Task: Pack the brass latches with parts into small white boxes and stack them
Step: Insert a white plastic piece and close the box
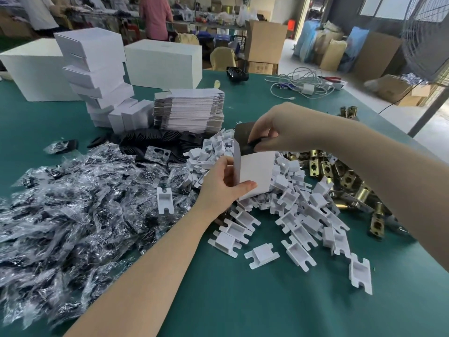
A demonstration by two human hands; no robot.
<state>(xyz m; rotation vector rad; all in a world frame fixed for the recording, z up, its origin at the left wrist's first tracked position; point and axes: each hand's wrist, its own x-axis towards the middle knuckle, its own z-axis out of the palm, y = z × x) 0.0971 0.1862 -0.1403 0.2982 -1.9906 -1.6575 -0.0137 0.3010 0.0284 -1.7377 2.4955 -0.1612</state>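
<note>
I am watching my left hand (223,183) gripping a small white cardboard box (255,173) upright above the green table (243,300), while my right hand (274,132) is pinching a dark flat piece (245,138) at its open top; the box's contents are hidden. White plastic inserts (298,215), brass latches (340,181) beyond them and bagged parts (68,210) are lying in piles too dense to count. One leaning stack of closed white boxes (94,76) is standing behind.

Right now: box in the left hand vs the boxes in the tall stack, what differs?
The held box is upright and open at the top, with the right hand pushing a dark part in; the stacked boxes lie flat and closed. The held box is gripped by the left hand above the table; the stacked boxes sit untouched in a leaning pile. Both are plain white cardboard.
</note>
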